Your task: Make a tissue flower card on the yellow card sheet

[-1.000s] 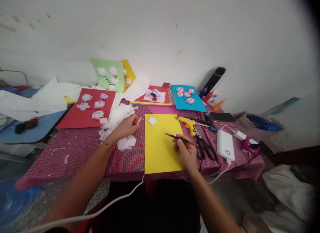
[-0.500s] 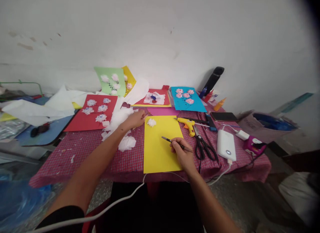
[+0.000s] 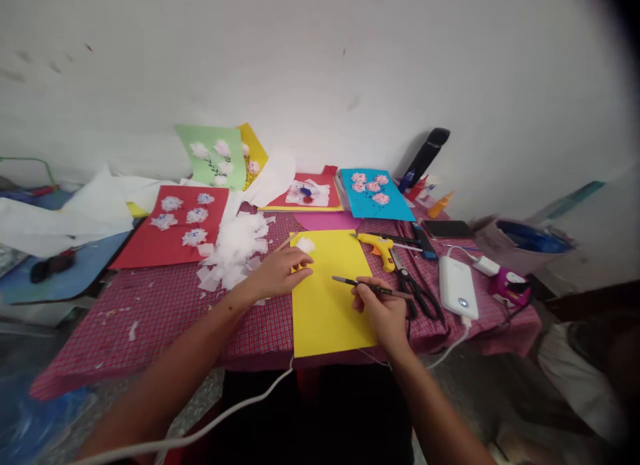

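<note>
A yellow sheet of paper (image 3: 330, 325) lies flat at the front of the table. Near its top left corner sits a small white tissue flower (image 3: 305, 244). My left hand (image 3: 280, 273) reaches over the sheet's left edge, just below the flower, thumb and fingers apart. It seems to hold nothing. A thin light stick (image 3: 287, 241) rests just beyond its fingers. Over the sheet's right side, my right hand (image 3: 383, 310) grips a slim dark pen-like tool (image 3: 350, 281), its grey end pointing left. Left of the sheet is a pile of white tissue pieces (image 3: 237, 242).
Right of the sheet lie a yellow glue gun (image 3: 383, 248), black-handled scissors (image 3: 423, 295) and a white power bank (image 3: 457, 285) with cable. Flower cards in red (image 3: 145, 242), green (image 3: 187, 142) and blue (image 3: 395, 208) stand farther back. A black bottle (image 3: 427, 155) leans against the wall.
My left hand has moved down and right from the sheet's top left corner, and its fingers have spread. The right hand keeps the pen-like tool, shifted slightly right. The view has shifted a little.
</note>
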The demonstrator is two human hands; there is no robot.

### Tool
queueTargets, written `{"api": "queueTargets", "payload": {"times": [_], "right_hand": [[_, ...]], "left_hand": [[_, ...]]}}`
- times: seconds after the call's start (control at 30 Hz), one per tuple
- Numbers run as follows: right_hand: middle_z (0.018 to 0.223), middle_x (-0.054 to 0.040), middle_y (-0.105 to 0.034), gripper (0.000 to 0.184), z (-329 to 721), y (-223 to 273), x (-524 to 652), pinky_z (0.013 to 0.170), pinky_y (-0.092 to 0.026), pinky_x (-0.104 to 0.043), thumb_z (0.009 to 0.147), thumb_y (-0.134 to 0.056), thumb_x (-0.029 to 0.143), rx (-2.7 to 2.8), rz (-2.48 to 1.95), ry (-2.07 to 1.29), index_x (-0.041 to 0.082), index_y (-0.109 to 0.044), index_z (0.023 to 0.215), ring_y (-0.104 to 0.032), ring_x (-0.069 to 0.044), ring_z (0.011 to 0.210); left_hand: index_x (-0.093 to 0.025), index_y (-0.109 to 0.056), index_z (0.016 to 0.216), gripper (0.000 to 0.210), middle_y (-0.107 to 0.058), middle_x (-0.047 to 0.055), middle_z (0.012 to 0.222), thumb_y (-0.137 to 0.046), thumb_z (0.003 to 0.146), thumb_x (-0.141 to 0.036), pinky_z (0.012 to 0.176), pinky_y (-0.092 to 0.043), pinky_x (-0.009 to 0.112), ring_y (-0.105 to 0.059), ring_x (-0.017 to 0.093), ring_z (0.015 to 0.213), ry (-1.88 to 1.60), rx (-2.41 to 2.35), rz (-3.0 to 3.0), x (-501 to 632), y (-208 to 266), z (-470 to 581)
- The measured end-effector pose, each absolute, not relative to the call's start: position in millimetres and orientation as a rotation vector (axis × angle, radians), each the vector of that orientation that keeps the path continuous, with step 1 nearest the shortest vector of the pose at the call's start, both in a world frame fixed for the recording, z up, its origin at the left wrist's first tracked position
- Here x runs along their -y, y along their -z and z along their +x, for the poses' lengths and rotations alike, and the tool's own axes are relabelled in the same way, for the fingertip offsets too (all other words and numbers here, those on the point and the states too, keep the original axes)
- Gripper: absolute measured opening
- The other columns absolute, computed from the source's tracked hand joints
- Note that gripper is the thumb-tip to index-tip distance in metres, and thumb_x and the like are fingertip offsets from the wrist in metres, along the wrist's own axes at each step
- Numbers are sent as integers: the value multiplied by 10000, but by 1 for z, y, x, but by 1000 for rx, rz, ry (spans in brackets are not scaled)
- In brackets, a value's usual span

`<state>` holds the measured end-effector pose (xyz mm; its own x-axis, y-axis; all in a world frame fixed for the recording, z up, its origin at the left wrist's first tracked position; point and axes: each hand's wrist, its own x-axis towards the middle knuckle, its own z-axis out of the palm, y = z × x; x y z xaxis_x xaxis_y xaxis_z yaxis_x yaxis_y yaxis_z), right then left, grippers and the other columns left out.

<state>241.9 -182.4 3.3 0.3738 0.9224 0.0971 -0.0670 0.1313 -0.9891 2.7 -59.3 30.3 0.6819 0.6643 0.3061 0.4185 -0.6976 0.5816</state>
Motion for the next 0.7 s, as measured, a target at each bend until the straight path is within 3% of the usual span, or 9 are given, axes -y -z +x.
{"api": "queueTargets", "payload": {"times": [0.23,0.47,0.7], "right_hand": [[792,-57,-758,276,216,-23,175,439,-471,-257,845,-781,430,918,-1161,-1173,182,-752,964,-646,-145,515],[748,-37,-748,248,201,-21,170,437,-458,-236,811,-802,397,808,-1112,-1217,184,-720,911,-638,-133,514],[671,-8,-708,275,194,-17,174,390,-431,-226,794,-818,419,668,-1126,-1164,183,-687,849,-606,-126,456]], "left_hand": [[-186,-669,1242,385,-729,115,1081,-523,1033,-474,860,-513,344,-673,221,977,-669,-579,2456,76,-36,5],[-177,-699,933,385,-698,75,862,-432,1075,-416,721,-442,319,-638,193,797,-568,-588,2621,80,-38,9],[-188,-659,881,386,-671,66,821,-401,1079,-397,699,-426,323,-612,188,763,-559,-521,2623,81,-37,11]]}}
